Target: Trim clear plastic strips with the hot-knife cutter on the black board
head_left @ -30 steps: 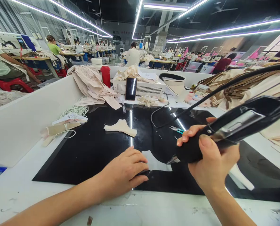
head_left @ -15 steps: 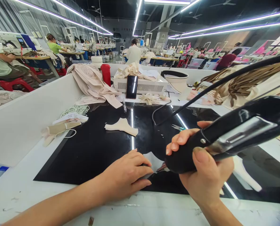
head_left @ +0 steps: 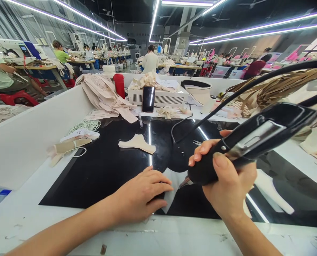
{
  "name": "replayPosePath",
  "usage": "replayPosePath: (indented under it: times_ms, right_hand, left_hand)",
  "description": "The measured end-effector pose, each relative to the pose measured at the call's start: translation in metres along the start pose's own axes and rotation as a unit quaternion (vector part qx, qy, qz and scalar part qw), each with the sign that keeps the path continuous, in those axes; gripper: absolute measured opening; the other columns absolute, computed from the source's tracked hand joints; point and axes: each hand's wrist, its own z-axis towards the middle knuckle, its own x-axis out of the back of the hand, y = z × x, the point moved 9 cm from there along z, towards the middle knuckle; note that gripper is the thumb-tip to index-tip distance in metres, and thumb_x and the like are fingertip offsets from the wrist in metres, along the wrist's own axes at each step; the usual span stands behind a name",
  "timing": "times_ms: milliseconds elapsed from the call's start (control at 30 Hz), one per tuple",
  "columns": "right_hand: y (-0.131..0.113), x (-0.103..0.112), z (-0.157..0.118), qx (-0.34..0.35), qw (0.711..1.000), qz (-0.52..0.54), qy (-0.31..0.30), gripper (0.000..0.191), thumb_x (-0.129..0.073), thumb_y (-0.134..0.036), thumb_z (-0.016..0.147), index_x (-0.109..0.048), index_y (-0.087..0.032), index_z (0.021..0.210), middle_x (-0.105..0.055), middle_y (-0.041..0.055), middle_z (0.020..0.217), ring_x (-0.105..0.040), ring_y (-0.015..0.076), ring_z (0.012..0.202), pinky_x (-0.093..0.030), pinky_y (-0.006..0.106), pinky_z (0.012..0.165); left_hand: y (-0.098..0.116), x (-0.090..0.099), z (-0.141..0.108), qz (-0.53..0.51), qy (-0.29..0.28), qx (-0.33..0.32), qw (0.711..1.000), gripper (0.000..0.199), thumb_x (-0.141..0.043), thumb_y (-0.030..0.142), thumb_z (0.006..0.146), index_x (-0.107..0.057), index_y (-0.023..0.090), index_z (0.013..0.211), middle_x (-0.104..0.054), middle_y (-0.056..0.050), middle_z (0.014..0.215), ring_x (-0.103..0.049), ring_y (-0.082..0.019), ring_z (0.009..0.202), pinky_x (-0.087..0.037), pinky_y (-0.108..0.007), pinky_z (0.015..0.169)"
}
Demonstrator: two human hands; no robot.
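Observation:
My right hand [head_left: 227, 174] is closed around a black corded hand tool [head_left: 259, 131] with a silver lever on its side. The tool's pointed metal tip [head_left: 184, 182] meets the edge of a thin whitish piece [head_left: 171, 186] lying on the black sheet [head_left: 100, 170]. My left hand [head_left: 144, 193] rests over that piece's left side, fingers curled over a dark object mostly hidden beneath them. Further up the sheet lies a cream curved fabric piece [head_left: 137, 143]. To the right of my right hand are white cut pieces [head_left: 273, 192].
At the back stand a white vented box [head_left: 158, 97], a phone [head_left: 148, 99] and a red bottle [head_left: 119, 85]. Fabric layers [head_left: 102, 92] are heaped left of them; cord and scraps [head_left: 81, 133] lie nearer. Small scissors [head_left: 197, 143] sit by the tool's cable [head_left: 217, 110]. Co-workers sit beyond.
My right hand and the tool have shifted slightly left and up, its tip now higher along the whitish piece's edge. My left hand has moved slightly left, uncovering more of the piece.

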Motion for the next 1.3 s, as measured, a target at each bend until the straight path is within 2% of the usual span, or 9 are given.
replayPosePath:
  times_ms: [100,300,500,1000,1300]
  right_hand:
    - [-0.003,-0.003,-0.002,-0.005,1.000,0.023,0.002,0.043,-0.087,-0.036,0.086,-0.063,-0.026,0.120,-0.067,-0.0028,0.083,-0.064,0.0159,0.062,-0.059,0.030,0.055]
    - [-0.008,-0.015,-0.017,-0.020,0.998,0.043,-0.036,0.041,-0.086,-0.037,0.089,-0.063,-0.028,0.121,-0.066,-0.0018,0.083,-0.064,0.0166,0.065,-0.061,0.030,0.055]
    - [-0.005,-0.014,-0.020,-0.030,0.998,0.026,-0.041,0.042,-0.085,-0.040,0.089,-0.061,-0.029,0.122,-0.064,-0.0019,0.085,-0.063,0.0178,0.066,-0.061,0.032,0.055]
    - [-0.009,-0.017,-0.024,-0.028,0.998,0.027,-0.052,0.035,-0.082,-0.033,0.093,-0.063,-0.029,0.122,-0.066,-0.0018,0.086,-0.064,0.0171,0.068,-0.061,0.031,0.057]
    - [-0.015,-0.024,-0.033,-0.032,0.996,0.052,-0.062,0.040,-0.084,-0.038,0.089,-0.063,-0.029,0.122,-0.065,-0.0008,0.082,-0.060,0.0172,0.066,-0.060,0.030,0.056]
  left_hand:
    - [-0.002,-0.001,0.000,-0.005,-0.009,0.013,1.000,0.035,-0.074,0.019,0.096,-0.070,0.022,0.131,-0.069,-0.008,0.141,-0.062,-0.027,0.135,-0.025,-0.062,0.132]
    - [0.001,0.000,0.001,-0.013,-0.021,0.023,0.999,0.039,-0.078,0.020,0.091,-0.070,0.024,0.129,-0.069,-0.009,0.141,-0.063,-0.028,0.134,-0.022,-0.064,0.132]
    - [0.002,0.001,0.000,-0.016,-0.011,0.023,1.000,0.041,-0.078,0.020,0.092,-0.070,0.026,0.131,-0.069,-0.008,0.141,-0.062,-0.028,0.135,-0.020,-0.064,0.132]
    - [0.005,0.004,0.001,-0.017,-0.014,0.031,0.999,0.041,-0.079,0.020,0.090,-0.071,0.026,0.130,-0.069,-0.006,0.139,-0.063,-0.027,0.133,-0.020,-0.063,0.132]
    - [0.004,0.003,0.001,-0.017,-0.007,0.026,0.999,0.044,-0.079,0.021,0.090,-0.070,0.028,0.133,-0.069,-0.006,0.140,-0.062,-0.028,0.135,-0.022,-0.063,0.133]
